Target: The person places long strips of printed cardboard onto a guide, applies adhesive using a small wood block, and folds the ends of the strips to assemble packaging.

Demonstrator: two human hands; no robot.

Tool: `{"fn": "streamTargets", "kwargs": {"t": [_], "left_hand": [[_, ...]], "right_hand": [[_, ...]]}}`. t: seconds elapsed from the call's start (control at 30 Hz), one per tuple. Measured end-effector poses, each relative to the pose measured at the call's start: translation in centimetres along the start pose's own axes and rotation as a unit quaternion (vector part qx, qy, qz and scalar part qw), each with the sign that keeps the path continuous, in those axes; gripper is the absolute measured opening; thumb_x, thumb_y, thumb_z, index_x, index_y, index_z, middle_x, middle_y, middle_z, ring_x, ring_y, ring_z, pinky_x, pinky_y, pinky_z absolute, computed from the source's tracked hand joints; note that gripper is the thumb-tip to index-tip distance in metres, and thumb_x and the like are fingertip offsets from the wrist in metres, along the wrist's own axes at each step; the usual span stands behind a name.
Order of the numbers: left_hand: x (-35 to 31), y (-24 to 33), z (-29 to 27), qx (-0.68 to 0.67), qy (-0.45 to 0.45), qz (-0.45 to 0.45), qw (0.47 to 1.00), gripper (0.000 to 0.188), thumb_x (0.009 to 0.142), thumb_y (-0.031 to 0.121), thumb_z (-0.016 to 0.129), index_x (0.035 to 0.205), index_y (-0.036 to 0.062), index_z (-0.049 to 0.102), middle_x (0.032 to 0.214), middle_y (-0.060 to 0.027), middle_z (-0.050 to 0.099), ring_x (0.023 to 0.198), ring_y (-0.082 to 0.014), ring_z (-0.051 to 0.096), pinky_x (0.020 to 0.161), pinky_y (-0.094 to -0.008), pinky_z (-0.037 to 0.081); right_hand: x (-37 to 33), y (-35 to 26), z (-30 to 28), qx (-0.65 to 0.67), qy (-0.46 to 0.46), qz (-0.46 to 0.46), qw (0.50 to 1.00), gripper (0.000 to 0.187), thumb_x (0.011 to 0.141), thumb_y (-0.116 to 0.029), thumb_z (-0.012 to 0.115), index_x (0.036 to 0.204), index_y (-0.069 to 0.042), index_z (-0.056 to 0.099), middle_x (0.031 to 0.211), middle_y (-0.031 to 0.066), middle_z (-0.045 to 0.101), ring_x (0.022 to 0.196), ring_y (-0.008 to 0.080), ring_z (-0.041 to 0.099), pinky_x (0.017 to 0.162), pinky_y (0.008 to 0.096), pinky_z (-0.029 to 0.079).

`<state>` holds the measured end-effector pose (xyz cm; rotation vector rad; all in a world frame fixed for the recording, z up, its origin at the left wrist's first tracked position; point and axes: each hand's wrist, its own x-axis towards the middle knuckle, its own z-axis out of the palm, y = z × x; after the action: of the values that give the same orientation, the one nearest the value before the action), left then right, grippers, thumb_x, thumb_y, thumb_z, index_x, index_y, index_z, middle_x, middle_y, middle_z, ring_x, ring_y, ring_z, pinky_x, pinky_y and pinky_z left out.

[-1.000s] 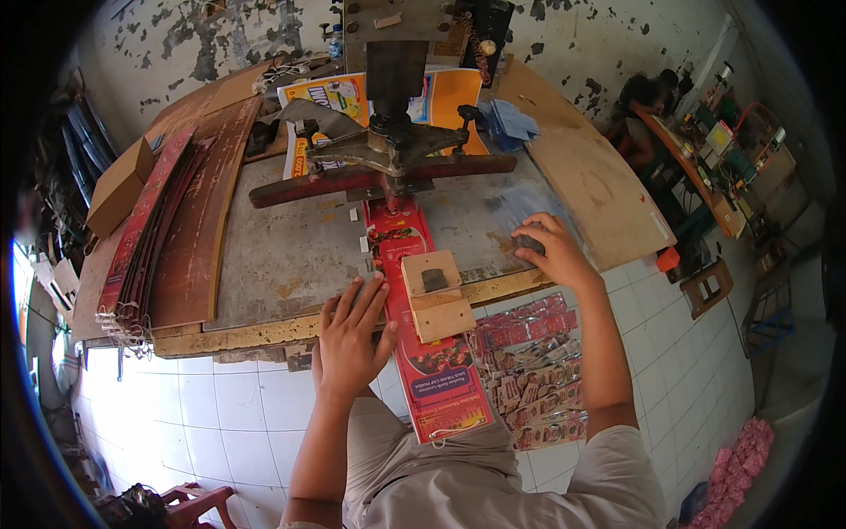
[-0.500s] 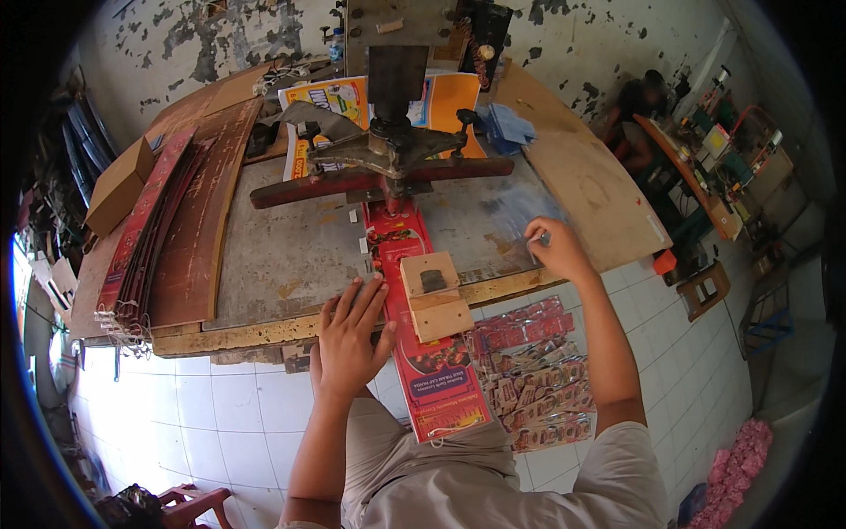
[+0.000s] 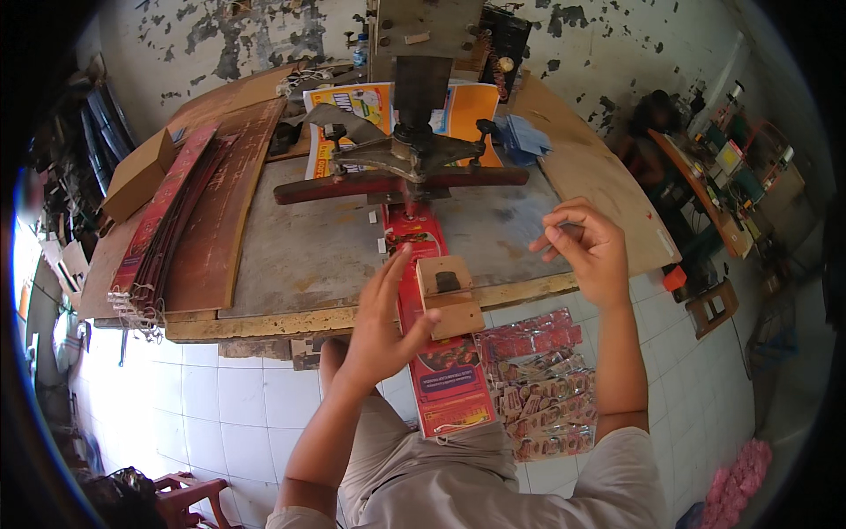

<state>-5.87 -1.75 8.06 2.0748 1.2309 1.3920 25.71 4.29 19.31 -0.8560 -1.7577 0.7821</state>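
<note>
We see a stack of red printed strips [image 3: 454, 388] running from beneath the press [image 3: 405, 159] toward the person, across the front edge of the counter [image 3: 300, 256] and out above the lap, with a white cord [image 3: 451, 432] at its near end. A pale wooden block [image 3: 454, 316], bearing a dark pad [image 3: 448, 281], sits on the strips at the counter's front edge.

We find the left hand [image 3: 381, 331] at the left side of the strips, its fingers pointing away from the person and its thumb spread toward the block; its grip is apart, and we cannot tell whether it touches the strips. The right hand [image 3: 595, 247] is above the counter, to the right of the block and well apart from it. Its fingers are curled with the thumb near them, but we cannot tell whether that grip is together or has something small in it.

On the left of the counter we see a pile of long red strips [image 3: 163, 229] with cords at their near ends, beside a brown cardboard box [image 3: 139, 176]. Behind the press lies an orange and yellow printed sheet [image 3: 476, 101], with blue sheets [image 3: 526, 138] just to its right. Below the counter's edge, right of the block, we see rows of printed packets [image 3: 542, 383].
</note>
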Motion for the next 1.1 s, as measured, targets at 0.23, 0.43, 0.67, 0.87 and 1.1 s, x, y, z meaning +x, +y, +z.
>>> {"fn": "streamTargets", "kwargs": {"t": [0.23,0.43,0.67,0.87,1.1], "left_hand": [[2.2,1.5,1.2,-0.393,-0.111,-0.191,0.893,0.101,0.102,0.025,0.085,0.179,0.0071,0.022,0.154,-0.022,0.064,0.143,-0.0289,0.064,0.122,-0.0472,0.049],[2.0,1.8,3.0,-0.381,-0.115,-0.186,0.898,0.104,0.101,0.018,0.086,0.178,0.0024,0.018,0.15,-0.0216,0.063,0.134,-0.0271,0.069,0.114,-0.0414,0.054],[1.9,3.5,2.9,-0.22,-0.085,-0.17,0.957,0.095,0.103,0.01,0.081,0.178,0.004,0.023,0.139,-0.0196,0.071,0.125,-0.0257,0.075,0.101,-0.0369,0.061],[0.8,1.9,-0.6,-0.194,-0.091,-0.229,0.949,0.052,0.11,0.002,0.069,0.16,0.0016,0.056,0.117,-0.0136,0.081,0.113,-0.0203,0.08,0.096,-0.0329,0.062],[-1.9,-5.0,-6.9,-0.116,0.074,-0.239,0.961,0.036,0.11,0.004,0.069,0.146,0.0011,0.068,0.101,-0.0072,0.082,0.09,-0.0136,0.074,0.08,-0.0301,0.059]], "right_hand": [[-0.1,2.2,4.7,0.129,0.072,0.019,0.989,0.015,0.111,-0.004,0.071,0.124,0.003,0.073,0.119,0.0073,0.071,0.101,0.0252,0.083,0.077,0.0309,0.068],[-0.7,4.7,9.8,0.202,0.147,0.033,0.968,0.018,0.111,-0.006,0.07,0.128,0.0,0.069,0.119,0.008,0.072,0.102,0.0235,0.081,0.082,0.0341,0.069],[0.5,3.0,13.1,0.272,0.151,-0.023,0.95,0.017,0.111,0.0,0.068,0.128,0.002,0.067,0.123,0.0078,0.071,0.107,0.0247,0.082,0.089,0.0361,0.072],[3.2,3.0,7.1,0.267,0.283,-0.078,0.918,0.016,0.11,-0.006,0.073,0.123,0.0,0.068,0.12,0.0081,0.072,0.106,0.0264,0.082,0.085,0.0369,0.07],[1.5,2.8,6.7,0.189,0.167,-0.038,0.967,0.017,0.11,-0.005,0.073,0.125,0.001,0.068,0.119,0.0094,0.071,0.106,0.0296,0.083,0.085,0.0381,0.071]]}}
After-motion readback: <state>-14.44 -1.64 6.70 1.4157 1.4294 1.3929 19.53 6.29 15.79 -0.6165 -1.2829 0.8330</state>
